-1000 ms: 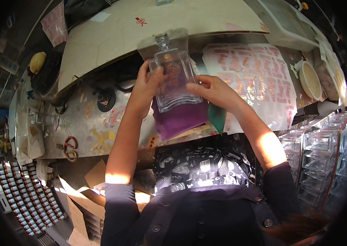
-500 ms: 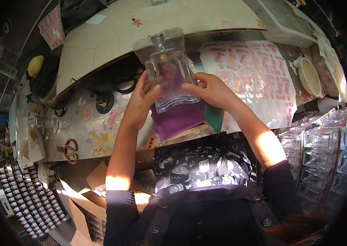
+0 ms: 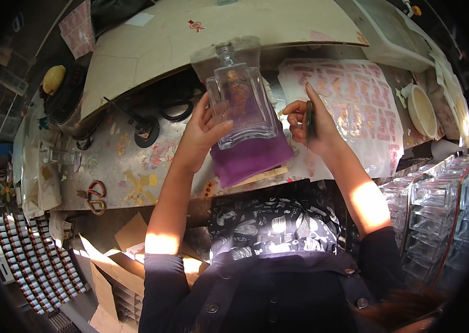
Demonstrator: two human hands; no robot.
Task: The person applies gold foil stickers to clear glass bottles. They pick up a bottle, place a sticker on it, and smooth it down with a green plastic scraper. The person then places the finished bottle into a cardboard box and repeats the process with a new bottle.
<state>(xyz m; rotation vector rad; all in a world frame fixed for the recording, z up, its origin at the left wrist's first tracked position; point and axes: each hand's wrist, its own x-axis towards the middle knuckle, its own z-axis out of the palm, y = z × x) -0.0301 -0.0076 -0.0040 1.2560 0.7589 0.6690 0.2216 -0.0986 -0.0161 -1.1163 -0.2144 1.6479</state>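
A clear, flat-sided glass bottle (image 3: pixel 248 122) with gold characters on its front lies on a purple cloth pad (image 3: pixel 251 165), neck pointing away from me. My left hand (image 3: pixel 201 133) grips its left side, thumb on the front face and fingers around the edge. To the right of the bottle, my right hand (image 3: pixel 315 122) is raised apart from it. A thin, flat, dark green scraper (image 3: pixel 309 117) sits in that hand, seen nearly edge-on. Beside it spread sheets of pink-backed gold decals (image 3: pixel 351 111).
Red-handled scissors (image 3: pixel 96 197) and a black round-based stand (image 3: pixel 146 132) are on the worktable to the left. A white bowl (image 3: pixel 418 111) stands far right. Stacked glass bottles (image 3: pixel 431 194) fill the right side, and an open cardboard box (image 3: pixel 115 277) sits lower left.
My right hand has let go of the bottle's right side and picked up the green scraper from beside the purple pad. My left hand stays on the bottle.
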